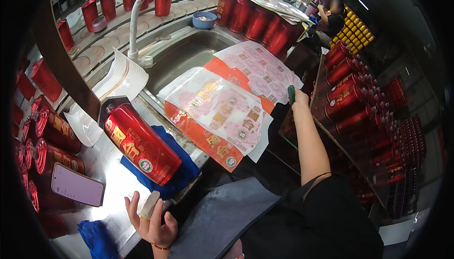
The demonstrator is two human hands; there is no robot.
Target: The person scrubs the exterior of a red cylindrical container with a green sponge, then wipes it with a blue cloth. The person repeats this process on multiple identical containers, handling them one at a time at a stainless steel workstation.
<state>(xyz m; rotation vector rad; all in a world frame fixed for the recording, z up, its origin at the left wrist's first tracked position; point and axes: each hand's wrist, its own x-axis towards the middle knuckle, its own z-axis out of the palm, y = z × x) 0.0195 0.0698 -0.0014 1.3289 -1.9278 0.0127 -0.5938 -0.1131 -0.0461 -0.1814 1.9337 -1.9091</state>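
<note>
My left hand (153, 226) is palm up at the lower edge, its fingers partly spread. A small grey, flat block (150, 205) is held between those fingers; its kind I cannot make out. My right arm stretches out over the sheets, and my right hand (301, 99) is closed round a green-handled tool (291, 94) at the edge of a printed decal sheet (257, 65). Another translucent decal sheet (222, 110) overlaps an orange-red one (184, 119) beside the sink. In front of my left hand a glossy red bottle (142, 145) lies tilted on a blue cloth (187, 169).
A steel sink (189, 53) with a white curved tap (135, 27) stands ahead, a blue bowl (204, 20) at its rim. A phone (78, 185) leans against red bottles at left. Racks of red bottles (347, 89) line the right. A person (331, 20) works far right.
</note>
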